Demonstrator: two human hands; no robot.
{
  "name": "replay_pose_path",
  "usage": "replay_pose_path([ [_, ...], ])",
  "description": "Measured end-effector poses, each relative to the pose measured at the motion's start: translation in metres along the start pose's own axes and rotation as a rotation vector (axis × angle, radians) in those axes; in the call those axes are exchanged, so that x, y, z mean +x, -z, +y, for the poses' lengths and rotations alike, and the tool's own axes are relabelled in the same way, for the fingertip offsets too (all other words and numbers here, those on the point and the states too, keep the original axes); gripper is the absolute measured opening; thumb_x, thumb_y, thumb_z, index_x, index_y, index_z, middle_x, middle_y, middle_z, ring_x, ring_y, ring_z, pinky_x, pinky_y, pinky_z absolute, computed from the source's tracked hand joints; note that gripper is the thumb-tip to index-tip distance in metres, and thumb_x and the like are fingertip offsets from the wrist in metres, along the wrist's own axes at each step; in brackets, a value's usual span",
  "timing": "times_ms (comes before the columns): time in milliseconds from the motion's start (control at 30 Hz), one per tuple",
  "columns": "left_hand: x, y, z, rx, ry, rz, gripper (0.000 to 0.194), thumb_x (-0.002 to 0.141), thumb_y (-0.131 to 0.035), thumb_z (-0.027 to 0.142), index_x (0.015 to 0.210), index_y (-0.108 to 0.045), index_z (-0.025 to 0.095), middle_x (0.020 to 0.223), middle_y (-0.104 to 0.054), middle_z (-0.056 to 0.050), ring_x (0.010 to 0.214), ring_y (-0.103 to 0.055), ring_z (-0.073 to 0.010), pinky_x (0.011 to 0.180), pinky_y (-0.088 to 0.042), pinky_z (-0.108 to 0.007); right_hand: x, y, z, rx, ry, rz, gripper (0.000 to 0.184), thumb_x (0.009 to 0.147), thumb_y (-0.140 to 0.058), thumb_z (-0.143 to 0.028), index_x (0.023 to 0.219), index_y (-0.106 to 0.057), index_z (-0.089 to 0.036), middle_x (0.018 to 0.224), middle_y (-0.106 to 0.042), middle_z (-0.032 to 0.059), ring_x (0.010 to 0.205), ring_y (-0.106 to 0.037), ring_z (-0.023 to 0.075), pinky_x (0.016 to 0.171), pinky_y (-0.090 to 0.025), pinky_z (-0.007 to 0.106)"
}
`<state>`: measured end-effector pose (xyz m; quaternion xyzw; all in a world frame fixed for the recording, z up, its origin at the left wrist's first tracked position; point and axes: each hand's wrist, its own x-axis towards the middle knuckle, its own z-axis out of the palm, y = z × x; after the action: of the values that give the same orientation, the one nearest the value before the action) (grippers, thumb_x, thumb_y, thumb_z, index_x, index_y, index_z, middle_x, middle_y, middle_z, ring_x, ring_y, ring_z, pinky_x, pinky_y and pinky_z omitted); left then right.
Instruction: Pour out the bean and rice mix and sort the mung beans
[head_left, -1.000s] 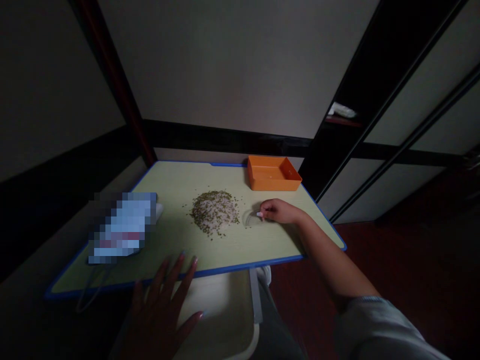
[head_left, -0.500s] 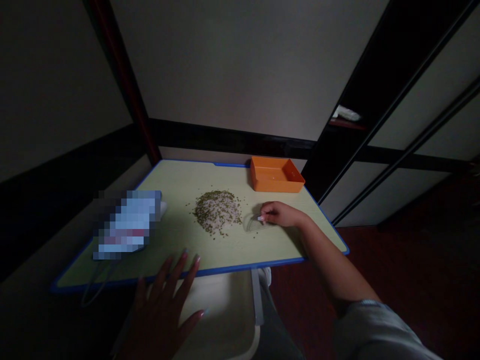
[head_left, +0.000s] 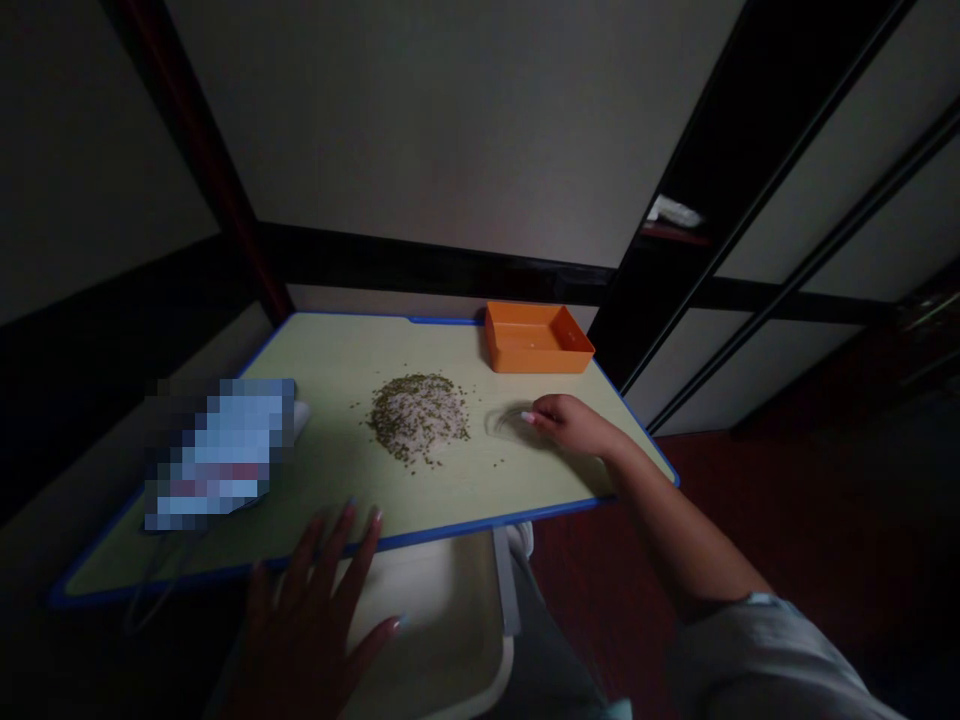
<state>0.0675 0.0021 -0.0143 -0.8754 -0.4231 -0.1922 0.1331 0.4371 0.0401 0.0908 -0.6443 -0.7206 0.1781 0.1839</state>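
Note:
My right hand (head_left: 568, 424) is closed on a clear plastic piece (head_left: 508, 424) with a curved edge, held by its right side over the board. Its exact kind is hard to make out. Left of it lies a mound of pale grains mixed with small green beans (head_left: 420, 415), with a few loose ones around it. The clear piece is apart from the mound. Fingers spread, my left hand (head_left: 319, 600) is at the board's front edge and holds nothing.
The pale board (head_left: 337, 345) has a blue rim. An orange open box (head_left: 540, 358) stands at its back right. A blurred-out blue and white package (head_left: 225, 450) lies at left. Below the front edge is a white bin (head_left: 495, 670). Cabinet walls stand behind.
My right hand has drawn slightly away from the mound with the clear piece, which looks more raised. The whole view has shifted a little; my left hand stays spread at the edge.

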Motion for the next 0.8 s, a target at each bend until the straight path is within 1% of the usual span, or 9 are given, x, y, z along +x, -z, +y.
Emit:
replay_pose_path([
  [67,0.001,0.0,0.001,-0.005,0.012,-0.017,0.078,0.085,-0.046,0.045,0.153,-0.012,0.024,0.158,-0.036,-0.018,0.147,-0.026,-0.04,0.115,-0.017,-0.072,-0.01,-0.006,-0.001,-0.071,-0.035,0.048,0.032,0.097,-0.05,-0.026,0.067,-0.056,-0.017,0.067,-0.057,0.0023,0.061,-0.043,0.0121,0.061,-0.032,0.026],
  [133,0.001,0.0,0.001,-0.011,0.02,-0.038,0.078,0.085,-0.045,0.046,0.153,-0.011,0.025,0.158,-0.036,-0.018,0.147,-0.026,-0.0404,0.114,-0.017,-0.073,-0.017,-0.014,-0.004,-0.108,-0.039,0.074,0.027,0.096,-0.05,-0.023,0.07,-0.057,-0.017,0.072,-0.059,0.0039,0.065,-0.044,0.0131,0.064,-0.034,0.026],
  [300,0.002,0.001,0.001,-0.004,0.029,-0.055,0.076,0.087,-0.039,0.047,0.153,-0.009,0.025,0.159,-0.033,-0.017,0.147,-0.026,-0.0404,0.113,-0.019,-0.074,-0.028,-0.029,-0.013,-0.102,0.032,0.045,0.025,0.095,-0.053,-0.021,0.071,-0.058,-0.017,0.074,-0.059,0.0034,0.071,-0.046,0.0144,0.071,-0.037,0.026],
  [533,0.0,-0.001,-0.001,0.014,0.023,-0.084,0.076,0.087,-0.039,0.051,0.153,-0.01,0.025,0.161,-0.031,-0.016,0.148,-0.027,-0.0399,0.113,-0.02,-0.073,-0.032,-0.04,-0.014,-0.092,0.112,0.078,0.026,0.096,-0.052,-0.023,0.071,-0.054,-0.018,0.071,-0.054,0.0025,0.074,-0.045,0.0164,0.074,-0.038,0.03],
  [700,0.001,0.001,-0.001,0.003,0.016,-0.067,0.077,0.087,-0.04,0.049,0.153,-0.009,0.024,0.159,-0.035,-0.017,0.145,-0.031,-0.042,0.11,-0.024,-0.075,-0.035,-0.041,-0.014,-0.023,0.148,0.128,0.029,0.097,-0.05,-0.024,0.069,-0.05,-0.02,0.072,-0.052,0.0017,0.076,-0.045,0.0168,0.077,-0.038,0.031],
  [800,0.002,0.002,0.0,-0.001,0.015,-0.062,0.077,0.088,-0.041,0.048,0.153,-0.007,0.024,0.159,-0.035,-0.018,0.145,-0.03,-0.0425,0.11,-0.024,-0.076,-0.038,-0.036,-0.01,0.023,0.103,0.158,0.033,0.098,-0.047,-0.025,0.065,-0.046,-0.021,0.07,-0.05,0.0013,0.075,-0.046,0.0169,0.078,-0.038,0.031],
])
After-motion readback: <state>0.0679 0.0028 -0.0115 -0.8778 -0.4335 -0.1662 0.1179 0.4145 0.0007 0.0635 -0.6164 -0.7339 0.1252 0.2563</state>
